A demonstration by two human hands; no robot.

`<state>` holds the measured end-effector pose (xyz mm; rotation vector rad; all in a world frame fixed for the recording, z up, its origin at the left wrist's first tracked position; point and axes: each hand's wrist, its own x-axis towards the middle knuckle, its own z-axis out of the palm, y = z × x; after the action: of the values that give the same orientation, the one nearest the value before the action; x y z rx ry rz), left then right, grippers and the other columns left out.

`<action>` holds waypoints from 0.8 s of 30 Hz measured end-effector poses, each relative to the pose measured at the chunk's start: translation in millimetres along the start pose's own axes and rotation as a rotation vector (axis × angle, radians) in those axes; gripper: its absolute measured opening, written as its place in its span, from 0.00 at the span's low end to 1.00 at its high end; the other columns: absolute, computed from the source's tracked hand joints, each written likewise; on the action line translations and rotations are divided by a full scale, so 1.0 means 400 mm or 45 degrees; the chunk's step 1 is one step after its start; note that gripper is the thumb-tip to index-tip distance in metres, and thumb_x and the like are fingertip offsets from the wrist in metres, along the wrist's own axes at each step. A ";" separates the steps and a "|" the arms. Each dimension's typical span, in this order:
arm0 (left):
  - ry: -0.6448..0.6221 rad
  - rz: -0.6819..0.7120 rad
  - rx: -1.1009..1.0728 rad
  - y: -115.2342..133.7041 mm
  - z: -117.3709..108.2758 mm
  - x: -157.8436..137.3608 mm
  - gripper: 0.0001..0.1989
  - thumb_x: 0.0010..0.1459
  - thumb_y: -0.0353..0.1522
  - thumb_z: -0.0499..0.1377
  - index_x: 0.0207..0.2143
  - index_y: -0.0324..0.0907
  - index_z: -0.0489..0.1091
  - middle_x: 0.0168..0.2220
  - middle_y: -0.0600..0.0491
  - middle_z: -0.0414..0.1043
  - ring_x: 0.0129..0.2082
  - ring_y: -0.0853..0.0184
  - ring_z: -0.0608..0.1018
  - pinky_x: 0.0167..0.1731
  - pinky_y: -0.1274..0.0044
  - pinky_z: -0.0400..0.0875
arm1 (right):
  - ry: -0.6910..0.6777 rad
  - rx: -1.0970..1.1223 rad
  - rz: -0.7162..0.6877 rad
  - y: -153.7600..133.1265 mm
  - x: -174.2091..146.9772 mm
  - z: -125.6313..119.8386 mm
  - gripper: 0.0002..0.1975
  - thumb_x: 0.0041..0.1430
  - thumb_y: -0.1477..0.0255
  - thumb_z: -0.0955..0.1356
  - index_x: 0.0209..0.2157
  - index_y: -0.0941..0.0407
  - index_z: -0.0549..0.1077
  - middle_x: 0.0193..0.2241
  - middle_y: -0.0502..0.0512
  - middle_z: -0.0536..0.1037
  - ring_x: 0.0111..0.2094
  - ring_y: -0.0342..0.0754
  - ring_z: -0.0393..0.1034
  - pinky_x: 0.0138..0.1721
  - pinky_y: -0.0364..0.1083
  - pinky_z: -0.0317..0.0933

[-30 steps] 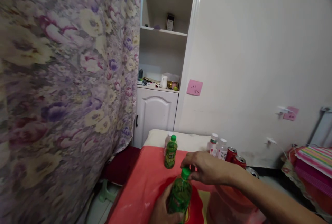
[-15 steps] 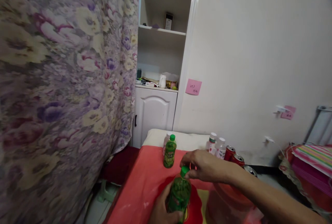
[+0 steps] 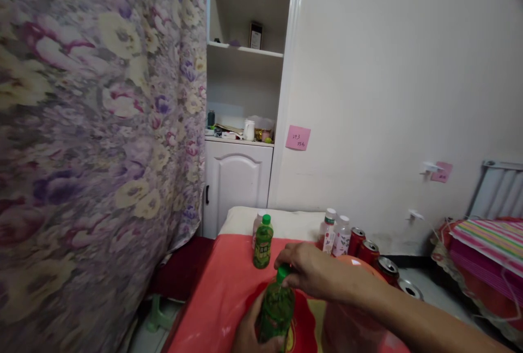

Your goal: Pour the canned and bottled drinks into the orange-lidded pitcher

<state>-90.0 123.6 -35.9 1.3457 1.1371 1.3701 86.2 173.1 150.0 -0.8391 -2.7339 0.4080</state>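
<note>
A green drink bottle (image 3: 277, 312) stands tilted slightly over a red plate (image 3: 307, 323) near the table's front. Wrapped round the lower part of its body is my left hand (image 3: 249, 328). Fingers of my right hand (image 3: 300, 268) grip the green cap (image 3: 283, 273) from above, reaching in from the right. Behind it, upright on the red cloth, is a second green bottle (image 3: 262, 247) with a green cap, and a white-capped bottle (image 3: 256, 227) is partly hidden behind that one.
On the right stand clear white-capped bottles (image 3: 328, 230) and several drink cans (image 3: 369, 253). An orange-pink container (image 3: 347, 326) sits under my right forearm. A floral curtain (image 3: 102, 124) hangs at left; a white cabinet (image 3: 237, 178) is behind the table.
My view has shifted a little, bringing more of the cans into sight. My right fingers have closed in further round the cap. My left hand still holds the bottle.
</note>
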 end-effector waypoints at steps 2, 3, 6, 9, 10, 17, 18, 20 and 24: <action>0.001 -0.017 -0.001 -0.004 -0.001 0.000 0.40 0.41 0.25 0.66 0.61 0.32 0.66 0.57 0.37 0.76 0.58 0.47 0.76 0.57 0.65 0.71 | -0.006 0.000 0.026 0.000 -0.001 -0.001 0.13 0.54 0.75 0.71 0.44 0.56 0.78 0.40 0.57 0.81 0.40 0.50 0.74 0.39 0.43 0.63; -0.003 -0.023 -0.013 -0.003 -0.001 0.001 0.40 0.40 0.25 0.66 0.60 0.33 0.67 0.57 0.38 0.77 0.57 0.47 0.77 0.56 0.66 0.72 | -0.009 0.004 0.039 0.001 -0.001 -0.002 0.15 0.54 0.75 0.71 0.45 0.56 0.77 0.41 0.57 0.81 0.40 0.50 0.74 0.39 0.44 0.63; -0.009 -0.014 -0.062 0.004 -0.001 0.002 0.39 0.38 0.24 0.67 0.58 0.38 0.69 0.56 0.42 0.78 0.57 0.48 0.77 0.55 0.67 0.73 | -0.022 0.021 0.056 0.007 -0.003 -0.005 0.18 0.52 0.72 0.73 0.47 0.55 0.77 0.42 0.57 0.81 0.40 0.50 0.73 0.39 0.44 0.62; -0.045 -0.003 -0.066 0.011 0.000 0.003 0.39 0.39 0.26 0.68 0.59 0.39 0.70 0.56 0.43 0.78 0.58 0.47 0.76 0.56 0.67 0.73 | -0.029 0.032 0.052 0.011 -0.007 -0.004 0.13 0.50 0.70 0.74 0.39 0.55 0.77 0.37 0.54 0.79 0.36 0.48 0.70 0.34 0.43 0.60; -0.049 -0.008 -0.054 0.012 0.001 0.003 0.40 0.40 0.26 0.68 0.59 0.38 0.69 0.56 0.43 0.79 0.58 0.47 0.77 0.55 0.67 0.74 | -0.025 0.038 0.053 0.010 -0.008 -0.003 0.10 0.51 0.70 0.74 0.37 0.55 0.76 0.35 0.53 0.78 0.34 0.47 0.69 0.33 0.42 0.58; -0.040 -0.005 -0.024 0.000 0.004 0.005 0.38 0.42 0.29 0.68 0.60 0.40 0.68 0.55 0.46 0.79 0.57 0.48 0.77 0.55 0.67 0.74 | -0.002 0.093 0.112 0.003 -0.004 0.001 0.07 0.51 0.71 0.74 0.33 0.56 0.76 0.33 0.50 0.75 0.30 0.43 0.65 0.31 0.41 0.57; -0.043 -0.009 -0.019 -0.002 0.003 0.005 0.39 0.42 0.29 0.67 0.60 0.40 0.68 0.55 0.45 0.79 0.57 0.48 0.78 0.55 0.67 0.74 | -0.010 0.097 0.112 0.005 -0.002 0.000 0.08 0.51 0.71 0.75 0.34 0.56 0.76 0.33 0.50 0.76 0.31 0.44 0.66 0.31 0.41 0.57; -0.032 -0.005 0.006 -0.003 0.002 0.006 0.40 0.42 0.27 0.67 0.61 0.38 0.67 0.56 0.43 0.78 0.58 0.48 0.77 0.56 0.66 0.73 | -0.027 0.103 0.108 0.011 0.001 0.000 0.11 0.50 0.70 0.75 0.37 0.55 0.78 0.34 0.50 0.77 0.32 0.45 0.68 0.32 0.42 0.58; -0.017 -0.013 0.049 -0.005 0.004 0.005 0.41 0.41 0.26 0.67 0.62 0.35 0.66 0.60 0.39 0.74 0.60 0.47 0.74 0.59 0.65 0.70 | -0.051 0.049 0.069 0.021 0.002 0.004 0.19 0.49 0.67 0.76 0.44 0.54 0.77 0.37 0.53 0.78 0.36 0.48 0.70 0.33 0.42 0.59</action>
<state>-88.4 126.0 -37.4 1.3724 1.1650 1.3363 89.3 179.7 145.9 -0.9061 -2.7352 0.4914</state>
